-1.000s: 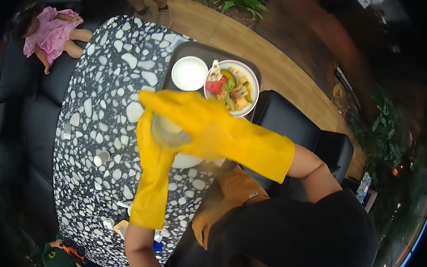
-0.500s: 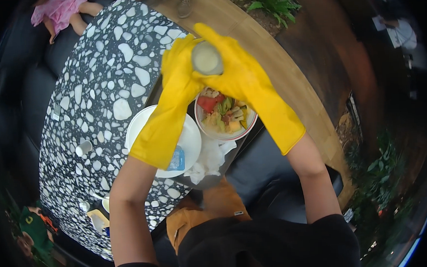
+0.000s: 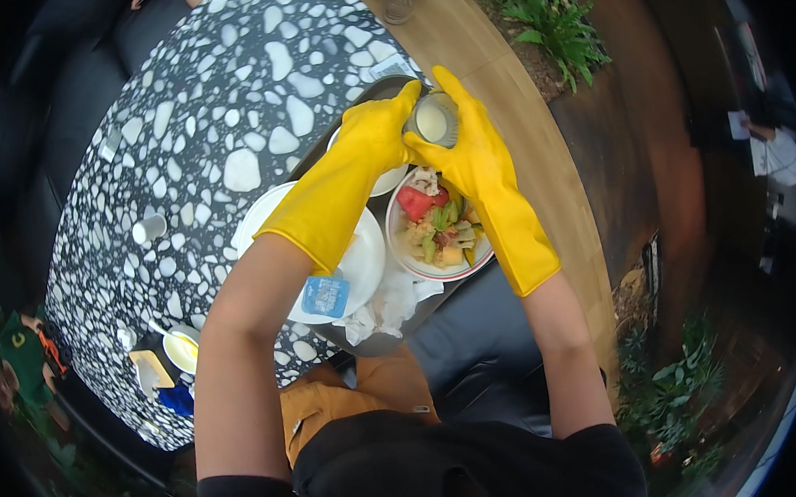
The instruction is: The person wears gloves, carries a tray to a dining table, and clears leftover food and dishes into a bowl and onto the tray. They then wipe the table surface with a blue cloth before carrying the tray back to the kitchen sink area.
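While holding a clear cup [image 3: 434, 120] in yellow gloves, kept to a spot above the far end of the tray [image 3: 388, 88], just beyond the bowl [image 3: 408, 255] of food scraps [image 3: 437, 223]. Had the right hand [image 3: 469, 144] curled around the cup, thumb nearer and fingers farther off. Had the left hand [image 3: 381, 117] at the cup's left side; could not tell whether to call its fingers clasped or merely resting there. Saw something pale inside the cup. Found light print on a blue packet [image 3: 325, 297] at the near side of the white plate [image 3: 367, 259], too small to read. Found a printed slip [image 3: 392, 67] near the tray's far end, equally unreadable. Noted a yellow mark on a green shirt [image 3: 27, 367] at far left. Saw crumpled paper [image 3: 379, 309] beside the plate, and a white cup [image 3: 150, 229] on the speckled surface [image 3: 234, 104], well apart from the tray.
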{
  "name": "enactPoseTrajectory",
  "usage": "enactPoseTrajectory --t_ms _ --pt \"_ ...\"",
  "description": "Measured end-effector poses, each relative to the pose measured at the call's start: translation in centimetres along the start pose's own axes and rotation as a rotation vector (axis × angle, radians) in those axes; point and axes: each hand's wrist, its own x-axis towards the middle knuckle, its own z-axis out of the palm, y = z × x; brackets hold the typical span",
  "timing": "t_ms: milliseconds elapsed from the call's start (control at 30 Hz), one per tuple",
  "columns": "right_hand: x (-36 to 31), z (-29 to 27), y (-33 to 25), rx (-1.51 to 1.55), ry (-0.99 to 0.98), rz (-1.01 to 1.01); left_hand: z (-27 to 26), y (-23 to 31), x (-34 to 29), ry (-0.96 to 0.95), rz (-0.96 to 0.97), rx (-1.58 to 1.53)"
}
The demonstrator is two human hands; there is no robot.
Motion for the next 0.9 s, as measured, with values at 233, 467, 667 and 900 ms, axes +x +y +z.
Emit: enactPoseTrajectory --t_ms 233,467,667,900 --pt "-1.5 1.0 0.4 0.082 -0.116 -0.075 -2.9 -3.0 -7.6 0.32 0.183 -0.112" --pt "-2.8 -1.5 -3.9 0.212 -0.406 -0.004 -10.6 -2.3 -32.9 0.899 -0.033 -0.211" --pt "-4.2 -3.8 -6.0 0.145 -0.035 -0.196 -4.7 -14.1 -56.7 1.161 -1.379 -0.987" --pt "-8.1 0.9 -15.7 -0.005 0.13 -0.409 6.5 -26.1 -58.2 0.922 -1.295 -1.645"
